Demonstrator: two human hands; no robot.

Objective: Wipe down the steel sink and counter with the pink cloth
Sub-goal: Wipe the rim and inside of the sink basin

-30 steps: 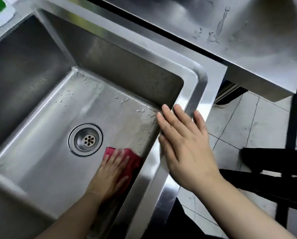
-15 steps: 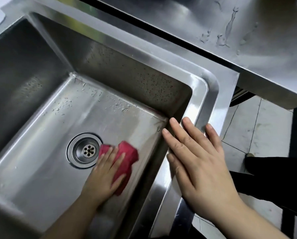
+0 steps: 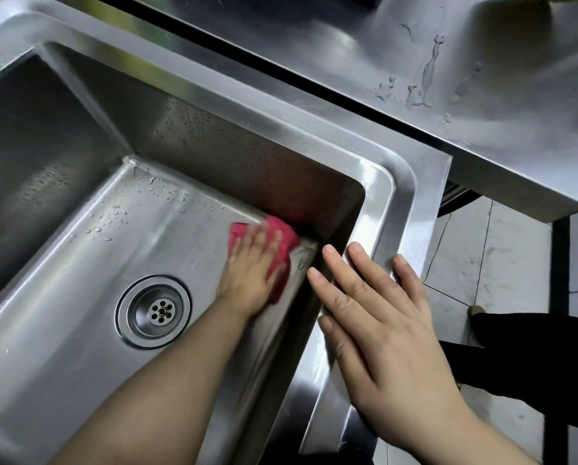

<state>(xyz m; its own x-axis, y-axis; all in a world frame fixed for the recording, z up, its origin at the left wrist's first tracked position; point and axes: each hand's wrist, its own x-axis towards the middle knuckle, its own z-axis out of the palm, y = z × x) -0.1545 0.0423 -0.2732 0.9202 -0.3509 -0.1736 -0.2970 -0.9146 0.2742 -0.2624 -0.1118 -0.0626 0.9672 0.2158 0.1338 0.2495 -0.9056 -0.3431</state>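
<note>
In the far corner of the sink [image 3: 63, 297]: my left hand [image 3: 247, 266], fingers flat, presses the pink cloth [image 3: 282, 238], motion-blurred and half covered; right hand [image 3: 384, 333] spread flat on the rim [image 3: 403, 209].

The sink [image 3: 399, 199] floor is open around and left of the drain [image 3: 154, 310]; the left hand [image 3: 249, 268] and pink cloth [image 3: 280, 234] occupy its far right corner, at the back wall. The right hand [image 3: 381, 330] lies flat across the right rim; the counter [image 3: 348, 62] beyond is open.
</note>
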